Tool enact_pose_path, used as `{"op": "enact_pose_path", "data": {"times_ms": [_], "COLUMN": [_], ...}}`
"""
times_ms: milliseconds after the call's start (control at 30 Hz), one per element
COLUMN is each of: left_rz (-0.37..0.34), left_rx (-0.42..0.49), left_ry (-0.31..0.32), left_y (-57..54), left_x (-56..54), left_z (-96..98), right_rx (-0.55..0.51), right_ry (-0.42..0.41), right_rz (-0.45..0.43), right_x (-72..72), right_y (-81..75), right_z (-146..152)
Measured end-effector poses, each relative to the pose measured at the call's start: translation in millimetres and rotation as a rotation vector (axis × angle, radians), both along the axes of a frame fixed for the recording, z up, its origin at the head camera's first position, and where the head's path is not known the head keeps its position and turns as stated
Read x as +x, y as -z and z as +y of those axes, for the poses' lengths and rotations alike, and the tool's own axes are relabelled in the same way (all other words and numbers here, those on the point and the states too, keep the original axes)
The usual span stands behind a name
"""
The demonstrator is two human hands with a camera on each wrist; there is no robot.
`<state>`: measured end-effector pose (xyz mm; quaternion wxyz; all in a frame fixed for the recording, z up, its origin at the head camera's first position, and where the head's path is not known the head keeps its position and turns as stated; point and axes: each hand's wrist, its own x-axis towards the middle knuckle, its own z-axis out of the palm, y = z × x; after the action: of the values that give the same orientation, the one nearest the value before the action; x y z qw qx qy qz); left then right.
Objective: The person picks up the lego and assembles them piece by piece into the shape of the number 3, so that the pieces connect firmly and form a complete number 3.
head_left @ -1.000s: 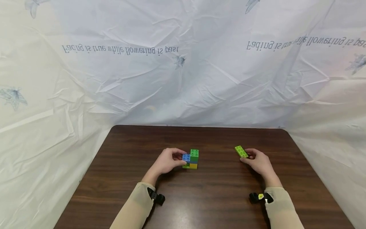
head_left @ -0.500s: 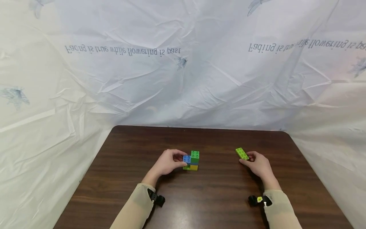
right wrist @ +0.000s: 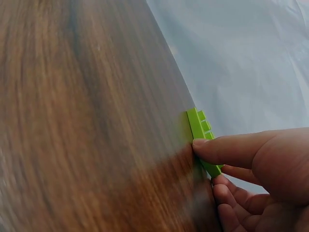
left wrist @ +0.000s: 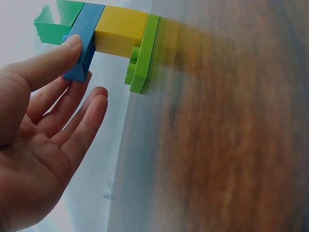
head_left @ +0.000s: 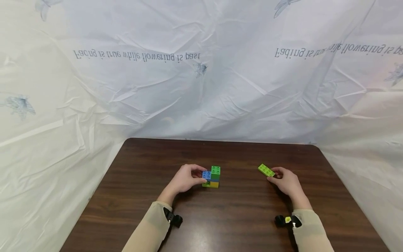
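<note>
Near the middle of the table stands a small stack of toy building bricks. Its bottom is a lime plate (left wrist: 145, 58), then a yellow brick (left wrist: 121, 30), a blue brick (left wrist: 88, 36) and a green brick (left wrist: 59, 21) on top. The blue one juts out leftward past the yellow. My left hand (head_left: 185, 179) pinches that jutting end between thumb and fingers, the thumb on its near side. To the right, my right hand (head_left: 287, 180) pinches one end of a second lime plate (head_left: 266, 170), studs up, with its far end pointing away to the left.
The dark wooden table (head_left: 201, 213) has rounded far corners. Behind it and along both sides hangs a wrinkled white sheet (head_left: 201, 105) with printed lettering. A black camera strap sits on each wrist, below a beige sleeve (head_left: 151, 224).
The lime plate in my right hand has turned a little, its far end swinging leftward. My left hand keeps its pinch on the blue brick, and the stack stays put.
</note>
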<state>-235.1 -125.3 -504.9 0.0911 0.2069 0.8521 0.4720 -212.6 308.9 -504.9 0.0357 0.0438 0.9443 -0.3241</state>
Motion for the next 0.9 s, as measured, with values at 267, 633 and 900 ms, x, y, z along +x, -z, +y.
{"op": "enact_pose_path", "data": {"times_ms": [267, 633, 900], "left_rz": [0.01, 0.007, 0.006], "left_rx": [-0.006, -0.005, 0.015], "left_ry": [0.0, 0.003, 0.005], "left_y": [0.3, 1.1, 1.6], "left_x": [-0.4, 0.2, -0.7], "left_z": [0.4, 0.7, -0.5], "right_rx": [0.007, -0.01, -0.099], "right_ry": [0.011, -0.002, -0.026], "right_rz": [-0.007, 0.003, -0.006], "right_x": [-0.8, -1.7, -2.6], "right_y": [0.4, 4.1, 0.2], "right_z": [2.3, 5.7, -2.0]}}
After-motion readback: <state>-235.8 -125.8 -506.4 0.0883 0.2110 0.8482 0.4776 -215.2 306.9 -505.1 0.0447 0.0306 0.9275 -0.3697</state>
